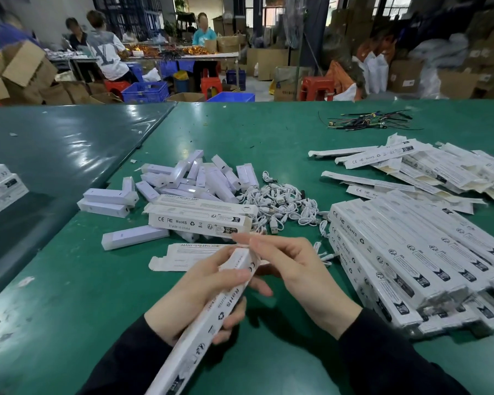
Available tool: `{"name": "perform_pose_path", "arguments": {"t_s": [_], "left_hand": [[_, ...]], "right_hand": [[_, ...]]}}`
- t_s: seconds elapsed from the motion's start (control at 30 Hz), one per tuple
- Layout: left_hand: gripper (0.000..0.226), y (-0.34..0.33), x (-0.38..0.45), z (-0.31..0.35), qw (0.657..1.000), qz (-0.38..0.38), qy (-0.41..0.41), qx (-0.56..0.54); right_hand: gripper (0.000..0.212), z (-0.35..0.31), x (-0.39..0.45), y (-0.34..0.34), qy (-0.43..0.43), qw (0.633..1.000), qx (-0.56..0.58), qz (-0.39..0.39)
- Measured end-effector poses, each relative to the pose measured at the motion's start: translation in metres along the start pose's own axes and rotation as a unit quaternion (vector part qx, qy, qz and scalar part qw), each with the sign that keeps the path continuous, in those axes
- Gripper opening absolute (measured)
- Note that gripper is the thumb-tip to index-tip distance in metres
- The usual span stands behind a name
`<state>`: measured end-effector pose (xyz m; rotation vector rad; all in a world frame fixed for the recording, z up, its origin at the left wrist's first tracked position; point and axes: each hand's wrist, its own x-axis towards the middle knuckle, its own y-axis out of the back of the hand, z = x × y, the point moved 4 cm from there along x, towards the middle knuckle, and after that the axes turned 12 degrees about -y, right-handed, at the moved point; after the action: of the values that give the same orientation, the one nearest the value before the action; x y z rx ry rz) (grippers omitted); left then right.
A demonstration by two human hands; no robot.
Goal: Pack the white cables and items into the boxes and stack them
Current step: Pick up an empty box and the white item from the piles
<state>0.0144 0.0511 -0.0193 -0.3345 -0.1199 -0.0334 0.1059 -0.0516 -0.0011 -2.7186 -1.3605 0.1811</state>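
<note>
**Box held at its open end over a green counter**

Green matting covers the counter point(268, 132), and a warehouse floor with cardboard cartons, blue crates and seated workers fills the top of the frame.

Low in the middle of the frame, the left hand point(208, 289) grips a long white printed box point(220, 309) that slants from the bottom edge up toward the centre, thumb on top and fingers curled beneath. The right hand point(294, 269) meets the box's upper end, its fingers pinching at the end flap; what exactly they hold there is too small to tell. Both sleeves are dark.

Just beyond the hands lies a flat, unfolded box blank point(183, 256), and above it another closed box point(200, 219) lies crosswise. Behind that sits a loose heap of white lamp units point(194, 178), with a few more scattered to its left. Touching the heap's right side is a tangle of white USB cables point(280, 203).

At the right of the frame, packed boxes point(411, 252) lie stacked side by side in layers. Further up on the right, flat box blanks point(411, 166) are spread in a loose pile. Near the upper right, a small bundle of dark wires point(365, 121) lies well apart from the rest. More boxes point(0, 186) show at the left edge.
</note>
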Motion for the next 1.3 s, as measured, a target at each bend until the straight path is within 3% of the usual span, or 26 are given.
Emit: {"name": "perform_pose_path", "arguments": {"t_s": [0.2, 0.37, 0.57, 0.73, 0.97, 1.3], "left_hand": [[0.055, -0.013, 0.003, -0.004, 0.995, 0.092, -0.012, 0.047], [0.087, -0.015, 0.002, -0.008, 0.988, 0.137, -0.016, 0.075], [0.079, -0.013, 0.002, -0.009, 0.988, 0.123, -0.023, 0.095], [0.088, -0.014, 0.003, -0.011, 0.990, 0.119, -0.006, 0.077], [0.086, -0.007, 0.002, -0.010, 0.992, 0.122, -0.008, 0.042], [0.084, -0.010, 0.002, -0.010, 0.991, 0.131, -0.012, 0.031]], "right_hand": [[0.015, 0.007, 0.003, 0.006, -0.106, 0.991, 0.073, 0.031], [0.015, 0.012, 0.003, 0.005, -0.129, 0.986, 0.091, 0.051], [0.016, 0.017, 0.004, 0.001, -0.146, 0.983, 0.098, 0.046], [0.017, 0.019, 0.003, 0.003, -0.150, 0.984, 0.083, 0.043], [0.020, 0.017, 0.002, 0.001, -0.118, 0.992, 0.001, 0.036], [0.021, 0.018, 0.009, 0.011, -0.160, 0.986, 0.044, -0.013]]}}
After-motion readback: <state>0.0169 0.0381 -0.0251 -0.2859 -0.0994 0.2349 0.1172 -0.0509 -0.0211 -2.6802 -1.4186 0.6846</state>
